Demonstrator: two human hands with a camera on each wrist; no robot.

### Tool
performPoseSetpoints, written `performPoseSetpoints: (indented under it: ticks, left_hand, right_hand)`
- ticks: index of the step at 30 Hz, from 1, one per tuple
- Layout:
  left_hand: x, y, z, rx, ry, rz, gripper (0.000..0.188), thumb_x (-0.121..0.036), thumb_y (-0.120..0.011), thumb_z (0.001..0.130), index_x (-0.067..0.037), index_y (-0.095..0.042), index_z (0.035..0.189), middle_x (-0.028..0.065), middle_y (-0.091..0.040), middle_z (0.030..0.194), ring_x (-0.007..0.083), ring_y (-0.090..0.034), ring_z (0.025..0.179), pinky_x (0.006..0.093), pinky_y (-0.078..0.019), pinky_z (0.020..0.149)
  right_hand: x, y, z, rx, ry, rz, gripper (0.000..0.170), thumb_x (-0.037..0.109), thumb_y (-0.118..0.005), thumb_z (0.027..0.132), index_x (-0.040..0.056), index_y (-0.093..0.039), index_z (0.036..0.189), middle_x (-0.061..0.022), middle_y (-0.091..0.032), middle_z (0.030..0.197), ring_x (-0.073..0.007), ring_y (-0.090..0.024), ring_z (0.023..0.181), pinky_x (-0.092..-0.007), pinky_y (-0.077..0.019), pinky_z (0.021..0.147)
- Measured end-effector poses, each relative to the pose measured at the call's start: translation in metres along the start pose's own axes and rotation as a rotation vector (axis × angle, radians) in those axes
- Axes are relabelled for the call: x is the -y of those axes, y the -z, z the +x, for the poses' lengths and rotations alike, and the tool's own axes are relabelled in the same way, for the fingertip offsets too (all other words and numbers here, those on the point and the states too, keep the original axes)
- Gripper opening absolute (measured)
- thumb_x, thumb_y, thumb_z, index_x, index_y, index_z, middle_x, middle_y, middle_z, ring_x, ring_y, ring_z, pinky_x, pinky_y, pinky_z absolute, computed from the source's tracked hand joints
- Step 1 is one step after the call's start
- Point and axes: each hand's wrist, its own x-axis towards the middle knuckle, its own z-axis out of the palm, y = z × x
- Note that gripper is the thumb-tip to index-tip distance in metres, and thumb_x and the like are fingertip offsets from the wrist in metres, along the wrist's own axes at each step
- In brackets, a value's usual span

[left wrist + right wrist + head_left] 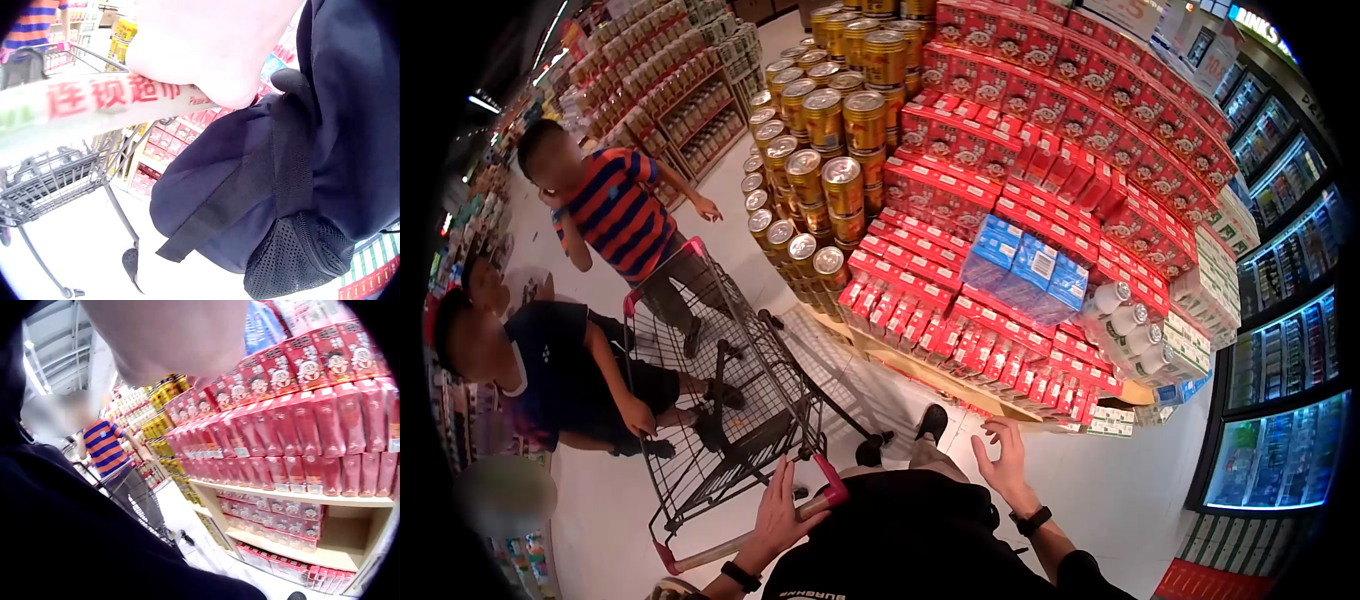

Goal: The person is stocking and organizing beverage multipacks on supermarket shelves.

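Extending over cart handle (710, 553), left fingers (777, 492)

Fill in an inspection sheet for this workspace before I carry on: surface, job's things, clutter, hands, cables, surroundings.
Surface: pale tiled floor.
Job's things: shopping cart; its pale handle carries red lettering.
Clutter: red boxes stacked in tiers, blue packs on top of some, gold cans piled alongside.
Left hand: rests on the handle.
Right hand: raised, fingers loosely bent, holding nothing.
Cables: nothing seen for certain.
Surroundings: person in striped shirt and person in dark shirt by the cart; lit drinks fridges to the right.
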Motion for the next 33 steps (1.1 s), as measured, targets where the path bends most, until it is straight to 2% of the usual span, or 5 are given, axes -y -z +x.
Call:
performPoseSetpoints:
  ticks: [12, 19, 22, 28, 33]
  left_hand:
    - [0.017, 0.007, -0.007, -0.253, -0.091, 0.022, 0.100, -0.047, -0.085, 0.070, 0.005, -0.038, 0.142, 0.0260, -0.039, 0.149, 0.0412, -0.041, 0.135, 0.0503, -0.0346, 0.108]
    - [0.023, 0.021, 0.011, -0.132, 0.000, 0.054, 0.109, -0.047, -0.085, 0.070, 0.003, -0.029, 0.149, 0.0263, -0.027, 0.155, 0.0418, -0.025, 0.146, 0.0523, -0.0267, 0.114]
    - [0.024, 0.027, 0.025, -0.160, 0.053, 0.089, 0.109, -0.053, -0.081, 0.071, 0.005, -0.029, 0.148, 0.0279, -0.029, 0.154, 0.0430, -0.027, 0.145, 0.0518, -0.0269, 0.114]
    - [0.034, 0.036, 0.051, -0.133, 0.079, 0.167, 0.108, -0.067, -0.070, 0.075, 0.008, -0.035, 0.144, 0.0286, -0.034, 0.151, 0.0424, -0.030, 0.143, 0.0522, -0.0249, 0.116]
    - [0.053, 0.058, 0.083, -0.072, 0.125, 0.108, 0.105, -0.072, -0.059, 0.082, 0.005, -0.031, 0.148, 0.0296, -0.032, 0.152, 0.0390, -0.031, 0.144, 0.0503, -0.0186, 0.120]
  right_hand:
    - [0.119, -0.123, 0.018, 0.749, 0.368, 0.066, 0.049, 0.037, -0.063, 0.095, 0.0052, -0.053, 0.132, -0.0162, -0.055, 0.131, -0.0354, -0.054, 0.121, -0.0420, -0.0454, 0.103]
    - [0.096, -0.066, 0.058, 0.565, 0.485, -0.071, 0.048, 0.035, -0.061, 0.097, 0.0071, -0.051, 0.134, -0.0164, -0.049, 0.139, -0.0351, -0.054, 0.122, -0.0430, -0.0471, 0.100]
    - [0.072, -0.005, 0.073, 0.427, 0.212, -0.210, 0.047, 0.028, -0.073, 0.089, 0.0052, -0.057, 0.127, -0.0187, -0.054, 0.134, -0.0366, -0.055, 0.119, -0.0442, -0.0478, 0.098]
    - [0.032, 0.066, 0.093, 0.023, 0.178, -0.263, 0.051, 0.017, -0.078, 0.082, 0.0027, -0.057, 0.126, -0.0217, -0.056, 0.132, -0.0386, -0.056, 0.118, -0.0448, -0.0470, 0.099]
    - [0.077, -0.049, 0.129, 0.640, 0.408, 0.008, 0.056, 0.030, -0.074, 0.086, 0.0020, -0.055, 0.130, -0.0168, -0.053, 0.139, -0.0328, -0.052, 0.126, -0.0443, -0.0418, 0.105]
